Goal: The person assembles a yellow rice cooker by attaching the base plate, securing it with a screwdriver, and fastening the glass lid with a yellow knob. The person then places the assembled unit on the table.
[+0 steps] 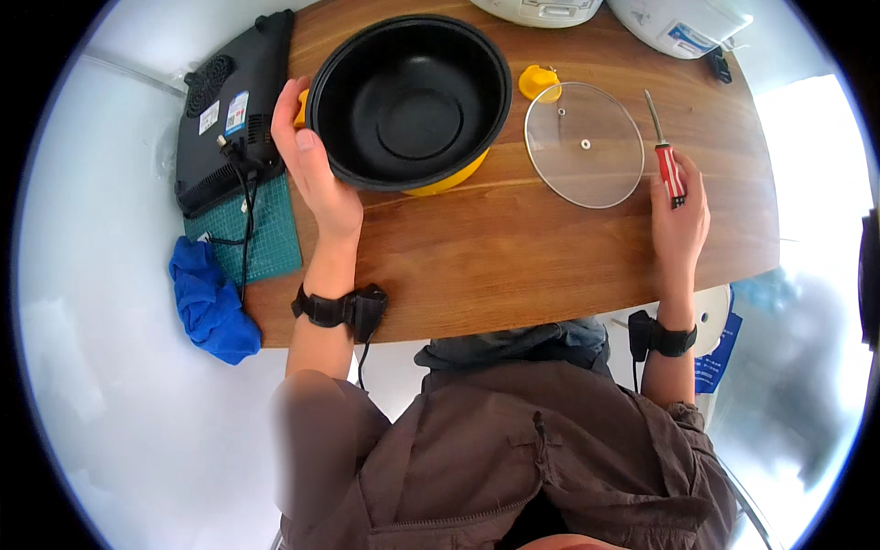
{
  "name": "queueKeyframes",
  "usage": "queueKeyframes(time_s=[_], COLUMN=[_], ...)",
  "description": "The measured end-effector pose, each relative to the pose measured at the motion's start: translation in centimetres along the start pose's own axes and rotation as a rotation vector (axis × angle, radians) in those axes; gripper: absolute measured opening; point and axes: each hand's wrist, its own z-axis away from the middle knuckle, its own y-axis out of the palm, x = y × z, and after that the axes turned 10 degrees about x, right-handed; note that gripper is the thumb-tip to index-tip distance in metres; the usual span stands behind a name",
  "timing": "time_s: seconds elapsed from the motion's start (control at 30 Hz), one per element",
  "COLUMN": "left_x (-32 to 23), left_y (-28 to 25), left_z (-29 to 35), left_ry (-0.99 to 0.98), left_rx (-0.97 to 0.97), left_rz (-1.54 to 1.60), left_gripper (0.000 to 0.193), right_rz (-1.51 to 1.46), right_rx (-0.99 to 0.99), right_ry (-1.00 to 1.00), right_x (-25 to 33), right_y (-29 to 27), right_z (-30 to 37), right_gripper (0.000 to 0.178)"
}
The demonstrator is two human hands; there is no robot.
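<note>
A deep black pot (417, 101) with a yellow outside stands tilted on the wooden table. At its left side my left hand (316, 170) grips it, thumb by the rim and fingers around the yellow side handle (302, 108). To the right, my right hand (680, 215) is closed around the red-and-white handle of a screwdriver (666, 158), its metal shaft pointing away from me. Between the two lies a round glass lid (587, 170) with a small hole fitting in its middle. A yellow lid knob (539, 82) sits at the lid's far left edge.
A black induction cooker (229, 110) leans at the left on a green cutting mat (275, 234), its cable hanging down. A blue cloth (211, 307) drapes over the table's left corner. Two white appliances, one a rounded cooker (674, 27), stand at the far edge.
</note>
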Motion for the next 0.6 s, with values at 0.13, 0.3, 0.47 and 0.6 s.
queueKeyframes(time_s=[0.13, 0.3, 0.47, 0.6], left_x=[0.6, 1.0, 1.1, 1.5], left_y=[-0.1, -0.4, -0.3, -0.8], left_z=[0.2, 0.2, -0.2, -0.4], left_ry=[-0.026, 0.012, 0.021, 0.037], left_rx=[-0.027, -0.101, -0.195, -0.218], left_rz=[-0.014, -0.111, -0.287, -0.361], left_gripper=[0.055, 0.048, 0.047, 0.046], right_rz=[0.205, 0.288, 0.323, 0.315], right_rx=[-0.01, -0.03, -0.033, 0.069], right_ry=[-0.077, -0.125, -0.144, -0.153], right_x=[-1.1, -1.7, -2.4, -1.4], right_y=[-0.9, -0.6, -0.4, -1.2], right_z=[-0.2, 0.0, 0.2, 0.3], right_gripper=[0.037, 0.037, 0.04, 0.049])
